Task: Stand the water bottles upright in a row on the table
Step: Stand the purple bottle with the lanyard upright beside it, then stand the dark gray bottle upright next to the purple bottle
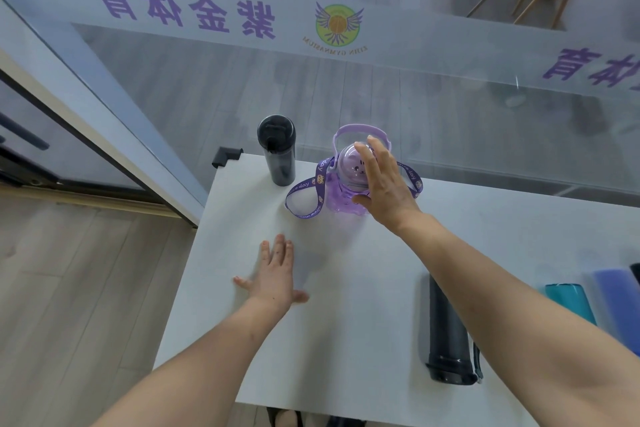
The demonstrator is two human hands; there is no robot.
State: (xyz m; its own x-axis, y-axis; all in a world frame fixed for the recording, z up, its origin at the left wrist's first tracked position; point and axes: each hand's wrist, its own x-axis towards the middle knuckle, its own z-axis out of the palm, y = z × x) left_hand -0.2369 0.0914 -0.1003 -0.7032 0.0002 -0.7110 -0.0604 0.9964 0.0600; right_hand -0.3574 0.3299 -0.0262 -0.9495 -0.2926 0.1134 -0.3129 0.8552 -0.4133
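A: Where is the purple bottle [346, 180]?

B: It stands upright in the upper middle of the frame, just right of the black bottle [277, 152]. The right hand [384, 184] lies against its right side, fingers spread, not closed around it. The left hand [277, 274] rests flat and open on the table [363, 322].

A: How will it handle?

B: I think it is light plastic, stiff but smooth. The strap [308, 198] hangs loose and may catch. Better to hold the body, not the lid.

A: What remains?

B: A dark bottle [446, 333] lies at the lower right, with others beside it.
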